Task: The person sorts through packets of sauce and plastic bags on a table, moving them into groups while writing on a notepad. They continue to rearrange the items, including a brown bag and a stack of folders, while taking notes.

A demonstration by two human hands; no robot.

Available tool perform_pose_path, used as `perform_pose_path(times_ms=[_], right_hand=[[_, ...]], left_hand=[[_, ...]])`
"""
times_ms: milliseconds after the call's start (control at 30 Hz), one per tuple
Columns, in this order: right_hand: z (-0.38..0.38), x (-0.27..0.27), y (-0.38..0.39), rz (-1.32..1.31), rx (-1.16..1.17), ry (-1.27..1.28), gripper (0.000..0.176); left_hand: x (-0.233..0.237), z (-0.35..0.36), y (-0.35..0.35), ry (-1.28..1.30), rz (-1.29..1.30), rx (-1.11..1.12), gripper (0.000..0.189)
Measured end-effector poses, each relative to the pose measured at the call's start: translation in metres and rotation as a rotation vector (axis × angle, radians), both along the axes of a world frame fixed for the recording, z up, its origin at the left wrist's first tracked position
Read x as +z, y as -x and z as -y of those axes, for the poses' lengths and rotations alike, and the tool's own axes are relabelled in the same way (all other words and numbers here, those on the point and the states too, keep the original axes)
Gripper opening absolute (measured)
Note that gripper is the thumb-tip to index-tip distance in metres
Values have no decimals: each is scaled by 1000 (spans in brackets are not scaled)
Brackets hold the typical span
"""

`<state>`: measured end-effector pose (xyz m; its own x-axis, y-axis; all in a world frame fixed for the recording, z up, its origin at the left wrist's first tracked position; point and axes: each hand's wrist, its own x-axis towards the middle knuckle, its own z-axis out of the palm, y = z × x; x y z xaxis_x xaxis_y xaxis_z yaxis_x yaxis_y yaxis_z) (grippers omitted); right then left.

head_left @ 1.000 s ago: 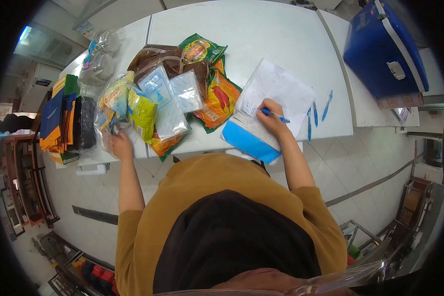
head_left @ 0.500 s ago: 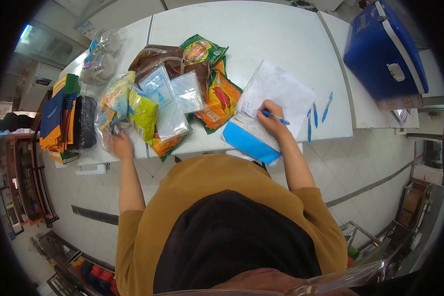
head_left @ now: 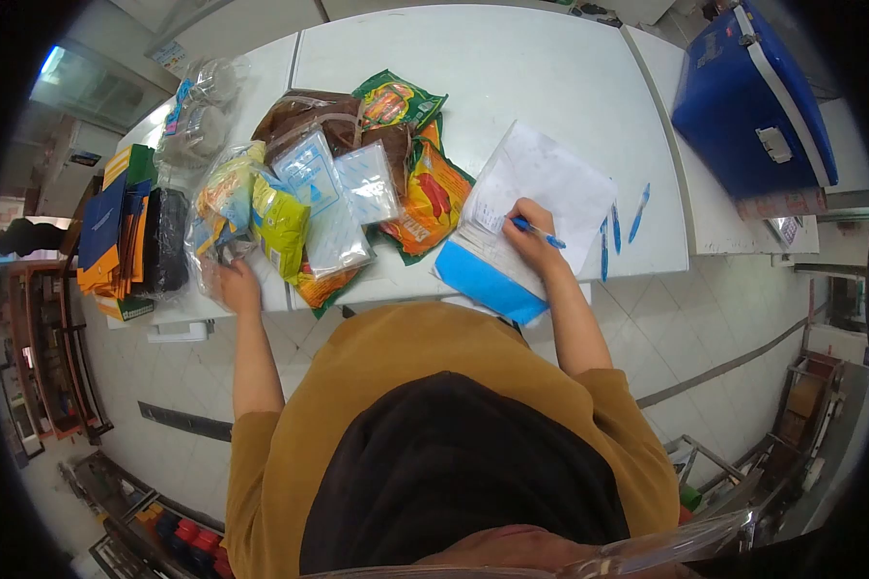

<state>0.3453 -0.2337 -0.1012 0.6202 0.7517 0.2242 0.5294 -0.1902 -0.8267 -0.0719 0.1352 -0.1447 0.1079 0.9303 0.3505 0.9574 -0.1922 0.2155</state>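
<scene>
My right hand [head_left: 531, 230] is closed around a blue pen [head_left: 552, 237], its tip end down at a written patch of a white paper sheet [head_left: 550, 179]. Under that hand lies a form pad with a blue lower band [head_left: 488, 282]. At the table's front left, my left hand [head_left: 238, 287] grips the edge of a clear plastic bag [head_left: 201, 253], its fingertips partly covered. Beside it lie a yellow-green packet [head_left: 282, 230], clear-wrapped white and blue packs [head_left: 319, 193], and an orange and green snack packet [head_left: 430, 198].
Blue pens [head_left: 639, 212] lie right of the paper on the white table [head_left: 550, 68]. Orange and blue envelopes [head_left: 116, 232] stand at the left, with clear plastic jars [head_left: 198, 130] behind. A brown bag [head_left: 304, 121] lies mid-left. A blue cooler box [head_left: 743, 106] stands at right.
The pen and my right hand have shifted very slightly over the paper. My left hand stays at the plastic bag, and the things on the table lie as before.
</scene>
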Motion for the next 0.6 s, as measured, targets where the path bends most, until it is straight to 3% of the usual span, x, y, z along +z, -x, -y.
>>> perform_pose_path(times_ms=[267, 333, 400, 467, 533, 600], right_hand=[[-2, 4, 3, -58, -65, -3, 15], [-2, -3, 1, 47, -53, -29, 16], [-3, -13, -3, 118, -36, -39, 17], [-3, -18, -3, 155, -49, -21, 17], [-4, -18, -1, 168, -78, -18, 16], [0, -23, -6, 3, -114, -37, 15]], left_hand=[[15, 10, -6, 84, 72, -3, 66], [25, 18, -12, 85, 78, -17, 61], [27, 16, -8, 42, 54, -43, 55], [7, 6, 2, -209, -55, -92, 52], [51, 22, -8, 190, -62, -84, 64], [64, 23, -10, 240, 24, -125, 70]])
